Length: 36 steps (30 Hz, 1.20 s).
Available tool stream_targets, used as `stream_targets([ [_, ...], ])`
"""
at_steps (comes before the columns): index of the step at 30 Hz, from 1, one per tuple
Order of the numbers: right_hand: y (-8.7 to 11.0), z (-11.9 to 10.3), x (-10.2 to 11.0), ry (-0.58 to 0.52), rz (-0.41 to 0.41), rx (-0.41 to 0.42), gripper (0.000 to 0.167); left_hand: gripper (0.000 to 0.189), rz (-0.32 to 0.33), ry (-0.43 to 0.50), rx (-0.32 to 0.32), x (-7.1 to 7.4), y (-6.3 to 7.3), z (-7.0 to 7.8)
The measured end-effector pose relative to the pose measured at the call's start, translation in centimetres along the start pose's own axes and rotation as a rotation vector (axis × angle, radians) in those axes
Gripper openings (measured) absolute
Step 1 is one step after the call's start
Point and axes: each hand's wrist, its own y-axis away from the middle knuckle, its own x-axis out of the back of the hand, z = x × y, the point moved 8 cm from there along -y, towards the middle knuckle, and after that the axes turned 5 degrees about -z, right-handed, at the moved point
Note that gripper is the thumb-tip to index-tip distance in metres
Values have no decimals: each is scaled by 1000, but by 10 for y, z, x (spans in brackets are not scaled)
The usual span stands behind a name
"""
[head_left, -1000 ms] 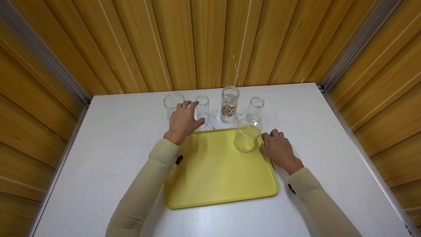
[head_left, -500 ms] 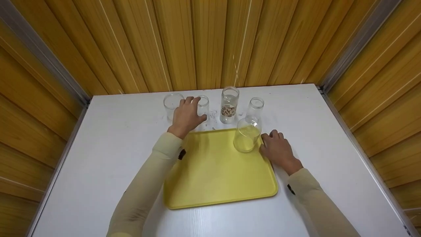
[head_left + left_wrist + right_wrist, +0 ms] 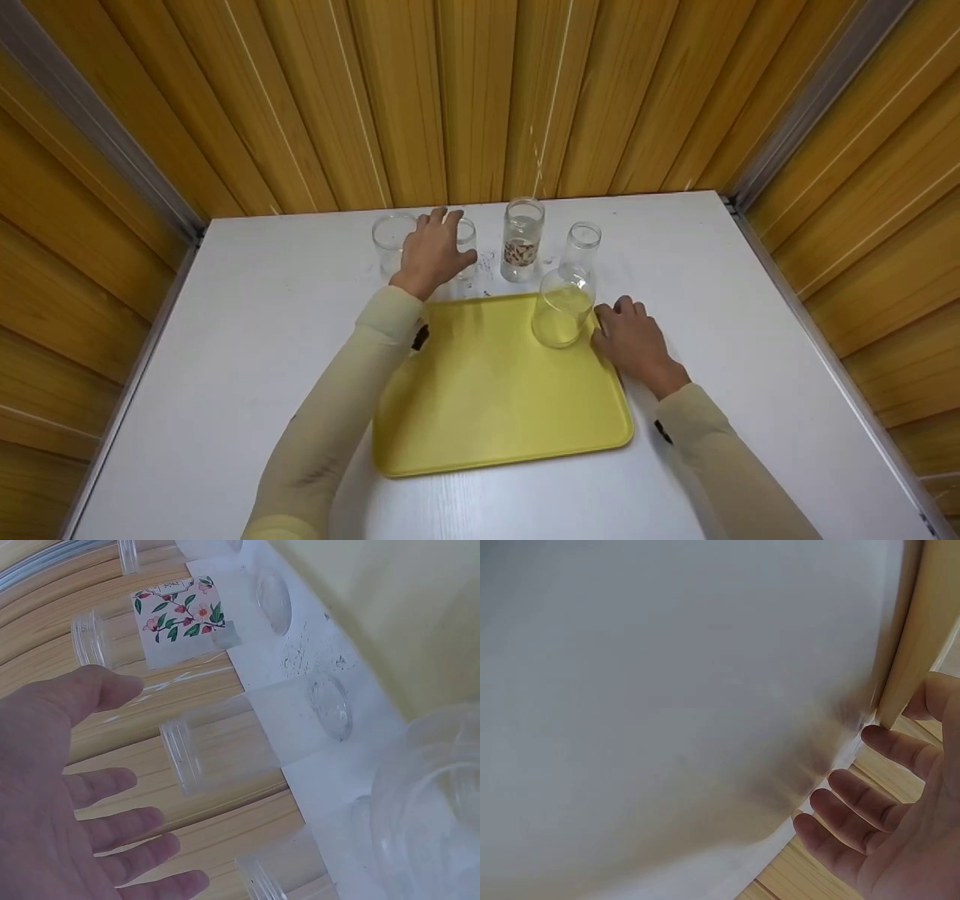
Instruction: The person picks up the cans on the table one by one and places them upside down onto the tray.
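My left hand point(image 3: 433, 255) hovers with fingers spread beside a small clear glass point(image 3: 468, 244), partly covering it in the head view. From the left wrist, this glass point(image 3: 225, 746) shows in front of the spread fingers, with nothing held. A taller glass with a floral print point(image 3: 520, 251) stands to its right. To the left is a wide clear glass point(image 3: 390, 238), partly behind the hand. My right hand point(image 3: 636, 341) pinches the right rim of the yellow tray point(image 3: 502, 405) between thumb and index finger; its other fingers are loosely bent. A large clear glass point(image 3: 561, 315) stands at the tray's back right corner.
Another small glass point(image 3: 582, 247) stands behind the large one, right of the printed glass. The white table point(image 3: 225, 360) meets wood-patterned panels point(image 3: 480, 97) at the back and sides. The row of glasses stands close behind the tray's far edge.
My left hand has moved a little to the right and away from me, from near the wide glass over towards the small glass. The right hand and tray stay in place.
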Motion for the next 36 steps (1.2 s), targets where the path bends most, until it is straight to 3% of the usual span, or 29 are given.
stream_targets([
  [14,0,2,-3,-38,4,-1,40,71,-21,-56,-21,0,-17,4],
  [25,0,2,-3,-27,7,-2,41,66,-64,-65,-54,-5,-22,9],
  [36,-2,3,-3,-39,0,-10,42,64,-79,-68,-40,-12,-27,10],
])
